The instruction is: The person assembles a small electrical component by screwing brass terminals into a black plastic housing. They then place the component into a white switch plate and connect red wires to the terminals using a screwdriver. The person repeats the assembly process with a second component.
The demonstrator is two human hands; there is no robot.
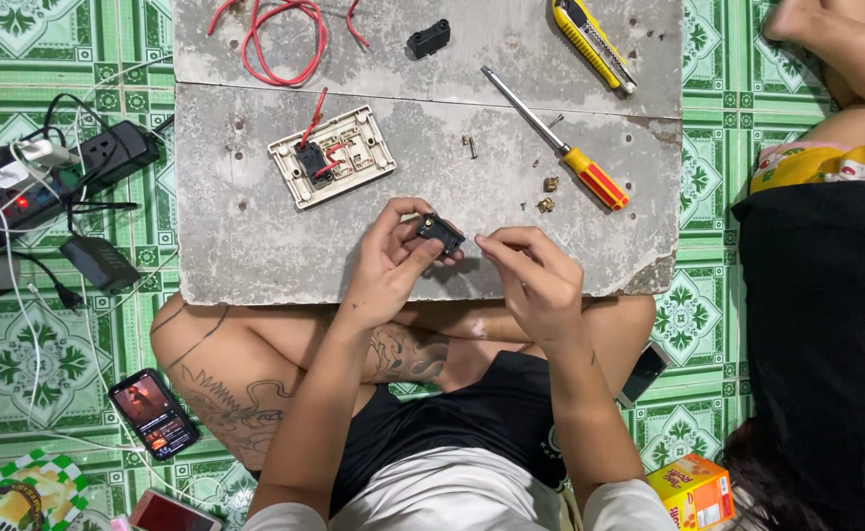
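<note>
My left hand (393, 258) holds a small black switch module (439, 233) above the near edge of a grey concrete slab (245, 246). My right hand (536, 275) is beside it, thumb and forefinger pinched close to the module's right side; whether they hold a small part I cannot tell. A white switch plate (354, 155) lies face down on the slab beyond my hands, with a black module and a red wire (312, 120) in it. Small brass screws and terminals (548, 195) lie to the right.
A red-and-yellow-handled screwdriver (595, 177), a yellow utility knife (590, 41), a loop of red wire (280, 39) and another black module (428, 38) lie on the slab. A power strip with cables (88, 162) and a phone (153, 413) sit at left. Another person (826, 295) lies at right.
</note>
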